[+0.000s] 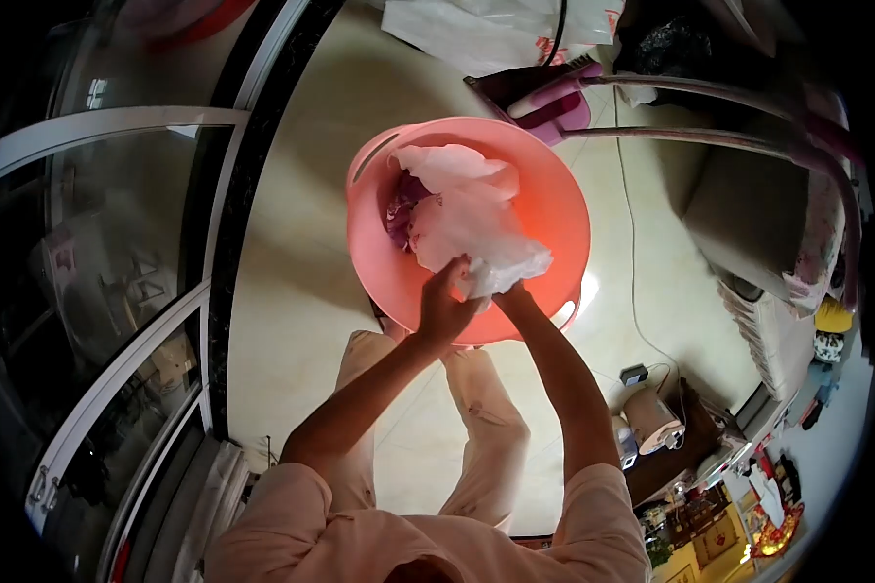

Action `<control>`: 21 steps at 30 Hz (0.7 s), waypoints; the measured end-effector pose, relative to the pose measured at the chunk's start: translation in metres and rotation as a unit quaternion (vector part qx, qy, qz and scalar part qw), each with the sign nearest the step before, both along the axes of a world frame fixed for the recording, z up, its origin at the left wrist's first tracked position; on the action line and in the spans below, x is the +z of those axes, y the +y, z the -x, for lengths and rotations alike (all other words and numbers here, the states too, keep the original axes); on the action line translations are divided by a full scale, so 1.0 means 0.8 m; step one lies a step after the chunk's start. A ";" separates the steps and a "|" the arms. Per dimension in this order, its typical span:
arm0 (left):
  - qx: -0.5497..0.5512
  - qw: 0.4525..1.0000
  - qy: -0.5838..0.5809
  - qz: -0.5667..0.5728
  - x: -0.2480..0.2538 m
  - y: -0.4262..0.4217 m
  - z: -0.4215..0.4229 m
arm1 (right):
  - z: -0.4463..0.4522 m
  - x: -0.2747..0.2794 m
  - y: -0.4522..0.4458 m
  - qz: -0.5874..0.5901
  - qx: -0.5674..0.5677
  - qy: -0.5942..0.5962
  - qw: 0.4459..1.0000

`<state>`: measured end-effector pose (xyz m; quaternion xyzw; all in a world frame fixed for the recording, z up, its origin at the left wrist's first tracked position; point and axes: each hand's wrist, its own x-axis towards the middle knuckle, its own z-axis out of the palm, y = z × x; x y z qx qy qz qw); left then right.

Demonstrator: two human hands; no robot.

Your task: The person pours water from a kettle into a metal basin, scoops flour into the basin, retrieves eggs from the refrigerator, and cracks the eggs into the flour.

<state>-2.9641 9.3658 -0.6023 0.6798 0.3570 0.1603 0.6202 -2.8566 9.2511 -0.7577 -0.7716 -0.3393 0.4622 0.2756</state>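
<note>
A thin, white, crumpled plastic bag (481,228) is held over the pink tub (559,185), and much of it lies inside. My left hand (444,303) pinches the near edge of the bag, fingers bent. At the bag's near right corner, my right hand (510,295) grips it from below; its fingers are mostly covered by the bag. Dark purple crumpled material (402,212) shows at the tub's left inner side, partly under the bag. The tub stands on the floor just in front of my knees.
A pink dustpan (562,119) and brush (544,97) lie beyond the tub. A thin cable (632,253) runs along the tiled floor (292,243) at right. Glass sliding doors (117,194) stand at left. A grey padded seat (749,209) is at right.
</note>
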 end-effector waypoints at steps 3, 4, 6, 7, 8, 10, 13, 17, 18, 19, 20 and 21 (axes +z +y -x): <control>0.002 0.998 -0.033 0.060 0.012 0.005 0.005 | -0.015 -0.011 0.007 0.054 0.012 0.027 0.998; 0.010 0.996 -0.054 0.073 0.015 0.010 0.009 | -0.024 -0.016 0.010 0.070 0.010 0.032 0.997; 0.076 0.980 -0.078 0.164 -0.069 -0.002 0.054 | -0.036 -0.021 0.010 0.096 0.005 0.035 0.995; 0.188 0.958 -0.029 0.217 -0.095 -0.006 0.068 | -0.039 -0.023 0.009 0.106 0.004 0.034 0.994; 0.297 0.917 0.020 0.264 -0.118 -0.006 0.075 | -0.040 -0.027 0.010 0.114 0.004 0.033 0.993; 0.355 0.842 0.156 0.376 -0.187 -0.006 0.079 | -0.040 -0.032 0.012 0.120 0.001 0.032 0.992; 0.399 0.747 0.318 0.427 -0.241 0.008 0.049 | -0.039 -0.048 0.013 0.127 -0.007 0.027 0.992; 0.385 0.768 0.333 0.389 -0.313 0.028 0.026 | -0.036 -0.063 0.007 0.128 -0.010 0.027 0.991; 0.367 0.798 0.303 0.370 -0.333 0.031 0.024 | -0.034 -0.066 0.006 0.128 -0.011 0.028 0.991; 0.347 0.828 0.270 0.349 -0.354 0.032 0.027 | -0.033 -0.068 0.004 0.127 -0.011 0.030 0.991; 0.327 0.857 0.239 0.320 -0.377 0.029 0.032 | -0.031 -0.067 -0.001 0.130 -0.014 0.032 0.991; 0.307 0.883 0.204 0.290 -0.398 0.024 0.036 | -0.029 -0.066 -0.005 0.129 -0.012 0.031 0.991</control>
